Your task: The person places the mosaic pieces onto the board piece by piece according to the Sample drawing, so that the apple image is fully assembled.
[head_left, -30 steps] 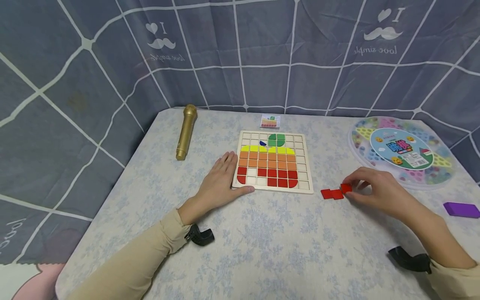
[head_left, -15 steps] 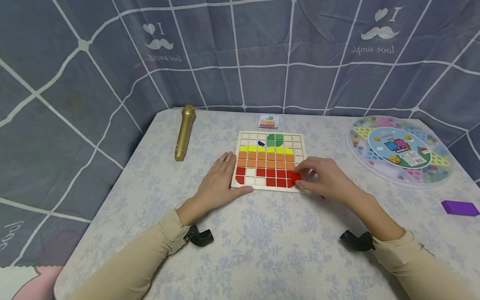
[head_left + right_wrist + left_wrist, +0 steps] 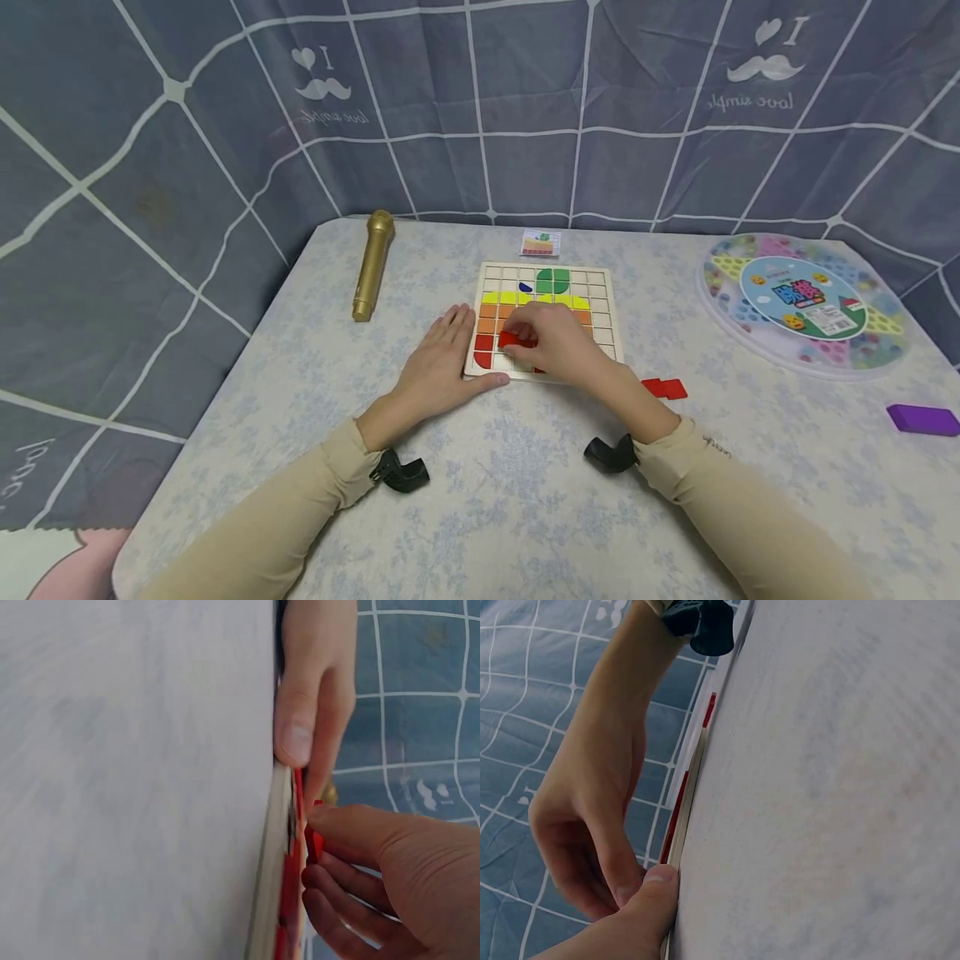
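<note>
A square wooden grid board [image 3: 609, 312] carries coloured tiles in rows: green, dark blue, yellow, orange and red. My left hand [image 3: 435, 362] lies flat at its left side, fingers straight along the edge and thumb at the near left corner. Between thumb and fingertips my right hand [image 3: 562, 342] pinches a red square tile [image 3: 515, 340] over the board's lower left, by the uncovered cells. In the right wrist view the pinched red tile [image 3: 314, 844] stands on edge, close over the board. My right hand hides much of the red rows.
Two loose red tiles [image 3: 664, 388] lie right of the board. A small picture card [image 3: 541, 242] sits behind it. A gold microphone [image 3: 372, 265] lies at the left, a round lidded bead case [image 3: 802, 304] at the back right, a purple block [image 3: 924, 419] at the right edge.
My right hand has picked one red tile from the three at the right and carried it left to the board. The left hand has stayed in place.
</note>
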Motion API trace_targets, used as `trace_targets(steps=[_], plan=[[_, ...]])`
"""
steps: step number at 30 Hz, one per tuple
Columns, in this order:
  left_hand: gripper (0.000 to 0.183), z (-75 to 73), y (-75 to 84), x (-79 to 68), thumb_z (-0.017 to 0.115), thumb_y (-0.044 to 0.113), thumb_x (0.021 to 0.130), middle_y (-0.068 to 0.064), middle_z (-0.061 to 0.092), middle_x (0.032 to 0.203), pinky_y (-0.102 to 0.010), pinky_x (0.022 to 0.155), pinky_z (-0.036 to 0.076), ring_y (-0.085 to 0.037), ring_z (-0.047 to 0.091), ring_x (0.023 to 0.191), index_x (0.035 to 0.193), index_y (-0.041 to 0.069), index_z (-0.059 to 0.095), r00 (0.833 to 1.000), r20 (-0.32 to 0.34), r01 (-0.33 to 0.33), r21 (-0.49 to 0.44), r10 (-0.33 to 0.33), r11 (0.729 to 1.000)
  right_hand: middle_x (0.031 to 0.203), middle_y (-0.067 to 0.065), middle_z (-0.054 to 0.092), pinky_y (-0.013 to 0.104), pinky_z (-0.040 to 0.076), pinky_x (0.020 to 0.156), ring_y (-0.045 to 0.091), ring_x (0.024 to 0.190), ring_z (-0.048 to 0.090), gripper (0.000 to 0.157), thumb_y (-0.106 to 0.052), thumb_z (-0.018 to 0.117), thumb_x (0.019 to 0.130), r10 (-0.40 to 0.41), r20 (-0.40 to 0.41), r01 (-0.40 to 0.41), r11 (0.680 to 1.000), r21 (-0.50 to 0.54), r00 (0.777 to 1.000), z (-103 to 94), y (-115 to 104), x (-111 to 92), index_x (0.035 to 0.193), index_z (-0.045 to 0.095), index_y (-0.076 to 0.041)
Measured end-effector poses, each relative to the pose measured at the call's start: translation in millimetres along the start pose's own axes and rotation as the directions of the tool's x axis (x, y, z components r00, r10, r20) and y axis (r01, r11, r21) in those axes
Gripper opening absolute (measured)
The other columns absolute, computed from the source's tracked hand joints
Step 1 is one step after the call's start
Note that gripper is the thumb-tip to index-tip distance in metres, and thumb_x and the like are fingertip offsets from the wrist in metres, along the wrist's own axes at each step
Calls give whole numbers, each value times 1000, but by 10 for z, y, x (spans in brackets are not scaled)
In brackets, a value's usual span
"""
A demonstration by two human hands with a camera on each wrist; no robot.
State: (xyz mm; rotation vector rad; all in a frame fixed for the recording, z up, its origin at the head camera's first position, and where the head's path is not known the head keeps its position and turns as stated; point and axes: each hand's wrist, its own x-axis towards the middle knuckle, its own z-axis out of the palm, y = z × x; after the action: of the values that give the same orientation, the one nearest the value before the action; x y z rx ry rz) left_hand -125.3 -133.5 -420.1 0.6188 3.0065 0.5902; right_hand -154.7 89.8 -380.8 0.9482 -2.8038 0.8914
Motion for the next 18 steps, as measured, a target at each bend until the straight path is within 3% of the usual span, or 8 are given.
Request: trace_targets(steps=[6,18], plan=[[116,3,23,10,62,75,92,-17,15,176,-42,136,10,-30,9,165,168,0,15,1000,2,-9,-11,9,1000,91,4,72,30,56,73,16,81,64,17,-14,83,90,10,8,-10,999,-32,1000,63,-30,48,104,78,-6],[117,7,-1,12,61,75,92,-16,15,176,-42,136,10,-29,8,165,168,1,14,1000,2,0,4,0,1000,92,4,71,31,56,75,18,83,63,14,-6,77,90,-37,11,37,999,-39,999,15,16,-67,104,80,-5]])
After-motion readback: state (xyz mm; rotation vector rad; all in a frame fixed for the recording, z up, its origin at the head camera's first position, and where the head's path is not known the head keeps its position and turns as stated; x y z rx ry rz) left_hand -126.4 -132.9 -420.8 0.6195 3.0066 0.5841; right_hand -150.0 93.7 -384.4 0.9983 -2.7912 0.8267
